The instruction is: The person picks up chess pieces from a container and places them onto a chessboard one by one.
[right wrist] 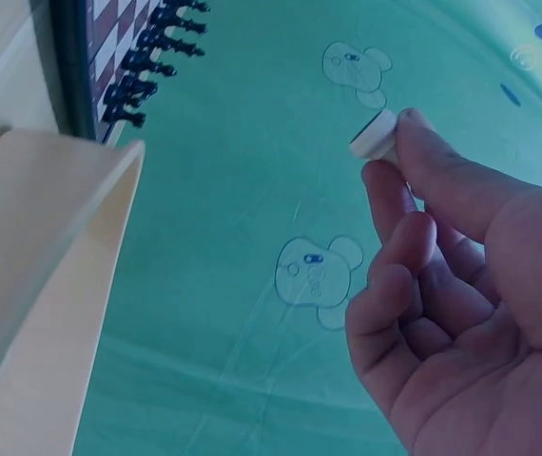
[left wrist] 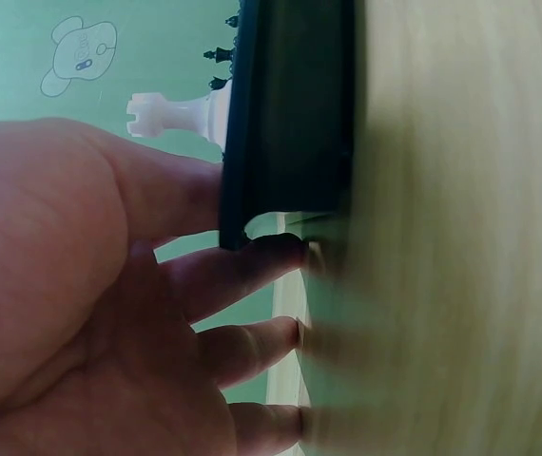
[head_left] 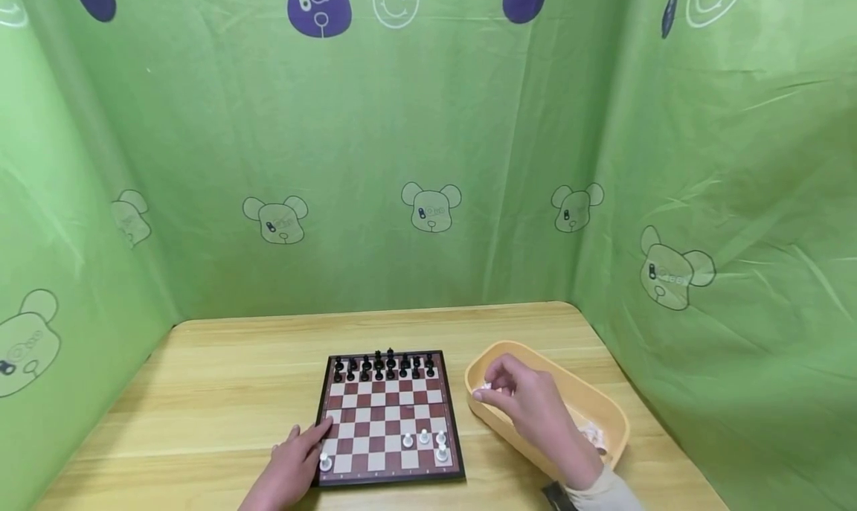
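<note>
My left hand (head_left: 289,463) rests at the left edge of the chessboard (head_left: 393,475). In the left wrist view its thumb lies on the board's edge and the other fingers stretch down to the table. Close by the thumb stands a white rook (left wrist: 171,115), upright on the near left corner. Over the tray (head_left: 619,422), my right hand (head_left: 532,403) pinches a white chess piece (right wrist: 376,138) between thumb and forefinger; its round, dark-bottomed base shows and the rest is hidden. Several white pieces (head_left: 425,436) stand at the board's near right.
Two rows of black pieces (head_left: 379,362) stand along the board's far side. More white pieces (head_left: 592,434) lie in the near end of the orange tray, partly behind the right wrist. Green cloth walls (head_left: 375,273) enclose the wooden table (head_left: 221,377) at the back and sides.
</note>
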Available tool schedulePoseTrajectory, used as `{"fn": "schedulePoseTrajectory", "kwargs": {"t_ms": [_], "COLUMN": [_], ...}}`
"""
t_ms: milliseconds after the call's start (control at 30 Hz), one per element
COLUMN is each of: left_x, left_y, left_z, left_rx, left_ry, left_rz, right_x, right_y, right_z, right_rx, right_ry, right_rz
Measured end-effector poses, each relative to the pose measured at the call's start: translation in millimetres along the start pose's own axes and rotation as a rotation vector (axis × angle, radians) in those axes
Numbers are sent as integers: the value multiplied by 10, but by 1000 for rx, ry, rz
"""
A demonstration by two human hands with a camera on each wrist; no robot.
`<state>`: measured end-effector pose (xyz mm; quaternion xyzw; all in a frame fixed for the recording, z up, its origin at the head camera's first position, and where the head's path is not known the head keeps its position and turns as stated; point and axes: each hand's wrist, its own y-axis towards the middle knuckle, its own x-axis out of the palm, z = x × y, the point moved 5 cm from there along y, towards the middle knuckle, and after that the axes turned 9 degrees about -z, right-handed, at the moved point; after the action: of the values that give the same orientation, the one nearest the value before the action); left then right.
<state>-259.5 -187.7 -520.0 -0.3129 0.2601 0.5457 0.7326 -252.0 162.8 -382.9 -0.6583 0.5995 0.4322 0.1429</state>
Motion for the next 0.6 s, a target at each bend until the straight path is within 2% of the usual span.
{"fn": "schedulePoseTrajectory", "kwargs": {"t_ms": [133,267,433,600], "left_x": [1,0,-3,4], "left_y": [5,1,0,7], "left_z": [-9,-6,-4,-8], "left_rx": [0,10,5,-7], "left_ry": [-2,0,3,4], "left_rz": [0,5,5,-1], "right_x": [51,101,169,222], "right_y": [29,62,116,179], "right_z": [-89,-171,-271,-351], "right_rx": [-109,-167,-221,-226], "right_ry": [-4,-2,2,15], "right_rz": [29,37,16,-12]}}
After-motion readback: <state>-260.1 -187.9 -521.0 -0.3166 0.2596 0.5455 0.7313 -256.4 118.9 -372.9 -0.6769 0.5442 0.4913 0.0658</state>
